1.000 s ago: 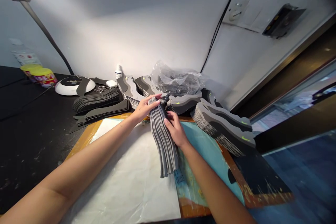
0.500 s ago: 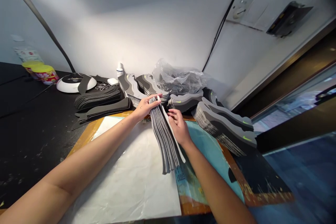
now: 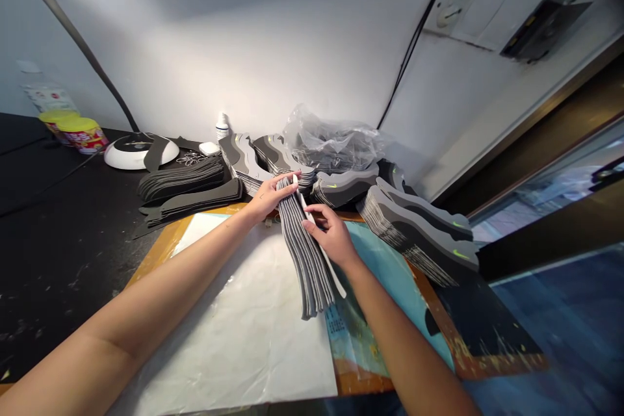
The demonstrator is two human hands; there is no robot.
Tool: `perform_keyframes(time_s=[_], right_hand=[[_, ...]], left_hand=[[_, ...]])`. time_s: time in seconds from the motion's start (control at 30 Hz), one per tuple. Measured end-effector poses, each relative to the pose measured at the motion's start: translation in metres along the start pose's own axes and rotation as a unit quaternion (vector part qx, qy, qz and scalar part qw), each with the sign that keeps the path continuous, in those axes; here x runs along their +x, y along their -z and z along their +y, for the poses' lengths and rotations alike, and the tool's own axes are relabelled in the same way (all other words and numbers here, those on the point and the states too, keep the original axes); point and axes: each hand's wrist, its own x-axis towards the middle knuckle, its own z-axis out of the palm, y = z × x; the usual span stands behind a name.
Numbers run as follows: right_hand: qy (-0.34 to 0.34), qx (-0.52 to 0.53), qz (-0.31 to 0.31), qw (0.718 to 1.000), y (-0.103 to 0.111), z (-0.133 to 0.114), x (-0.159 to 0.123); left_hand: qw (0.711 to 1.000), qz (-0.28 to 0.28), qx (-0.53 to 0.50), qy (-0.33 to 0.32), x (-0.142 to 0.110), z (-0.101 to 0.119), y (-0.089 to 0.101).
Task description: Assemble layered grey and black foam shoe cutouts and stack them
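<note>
My left hand (image 3: 270,197) grips the top end of a long stack of grey foam pieces (image 3: 303,253) that fans out down onto a white paper sheet (image 3: 234,318). My right hand (image 3: 332,234) is at the stack's right side, pinching a thin white strip (image 3: 328,261) against it. The strip's upper end reaches near my left fingers. More stacks of grey-and-black wavy foam cut-outs (image 3: 414,234) lie just beyond and to the right of my right hand.
The sheet lies on an orange-edged board (image 3: 163,247) beside a teal mat (image 3: 385,266), on a black table (image 3: 63,253). Behind are more foam stacks (image 3: 188,181), a clear plastic bag (image 3: 331,142), a small bottle (image 3: 222,127), a round white lamp base (image 3: 141,153) and yellow-lidded jars (image 3: 82,134).
A white strip has appeared along the stack's right side, and my right hand now holds it. The hand has shifted slightly down the stack. My left hand stays at the top end.
</note>
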Motion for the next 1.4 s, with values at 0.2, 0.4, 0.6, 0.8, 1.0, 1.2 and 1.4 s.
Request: perform_keyframes(time_s=[0.2, 0.4, 0.6, 0.8, 1.0, 1.2, 1.4], right_hand=[[0.032, -0.004, 0.018, 0.999, 0.001, -0.003, 0.002], [0.071, -0.062, 0.006, 0.996, 0.003, -0.006, 0.0], [0.042, -0.034, -0.004, 0.999, 0.003, -0.007, -0.002], [0.031, -0.021, -0.014, 0.999, 0.004, -0.008, -0.002], [0.032, -0.01, -0.025, 0.999, 0.008, -0.006, 0.001], [0.049, -0.016, -0.007, 0.999, 0.012, -0.009, 0.001], [0.048, 0.021, -0.017, 0.999, 0.004, -0.018, -0.007]], left_hand=[[1.0, -0.006, -0.012, 0.004, 0.001, -0.001, 0.0], [1.0, 0.004, 0.01, -0.003, 0.0, -0.001, 0.0], [1.0, -0.007, 0.0, -0.018, 0.0, -0.003, 0.0], [0.999, -0.023, -0.027, -0.027, 0.0, -0.002, 0.002], [0.997, -0.046, -0.069, -0.002, 0.001, -0.003, 0.006], [0.998, -0.02, -0.025, -0.046, -0.001, 0.006, -0.004], [0.996, 0.02, -0.006, -0.092, -0.006, 0.036, -0.025]])
